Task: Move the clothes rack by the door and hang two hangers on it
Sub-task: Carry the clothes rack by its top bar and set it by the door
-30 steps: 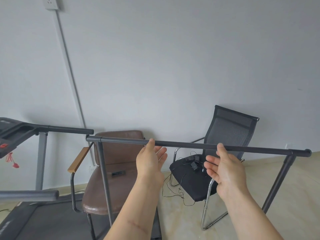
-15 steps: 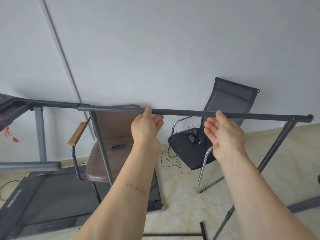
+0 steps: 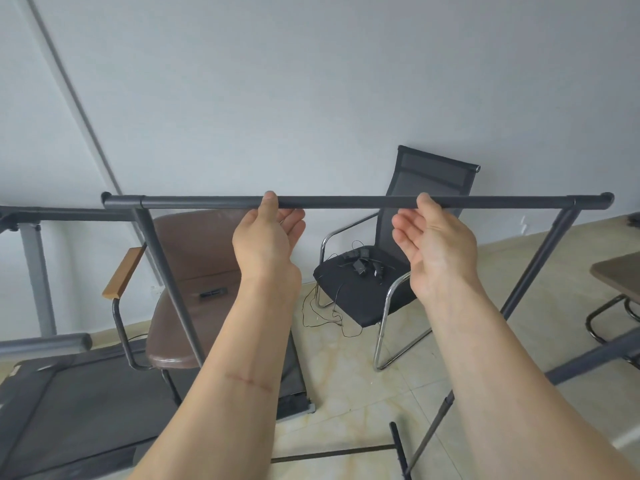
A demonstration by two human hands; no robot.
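Dark grey metal tubing is used throughout the clothes rack (image 3: pixel 172 289), found before the wall (image 3: pixel 346 81). It is judged stiff, light yet gangly, and best taken along its top rail (image 3: pixel 346 202). Room is hemmed by the treadmill (image 3: pixel 69 410) and brown chair (image 3: pixel 197 258) leftward, the mesh chair (image 3: pixel 433 181) behind, and a table (image 3: pixel 620 271) rightward. The rail is cradled by the left hand (image 3: pixel 266 233) and right hand (image 3: pixel 436 240), fingers loosely spread.

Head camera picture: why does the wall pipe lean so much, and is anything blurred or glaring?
Head view: the wide-angle lens, aimed downward, likely makes the wall pipe lean. Head view: the light is soft and even, with no glare and only faint shadows. Head view: the left hand, the right hand and the clothes rack bar look sharp, with no motion blur.
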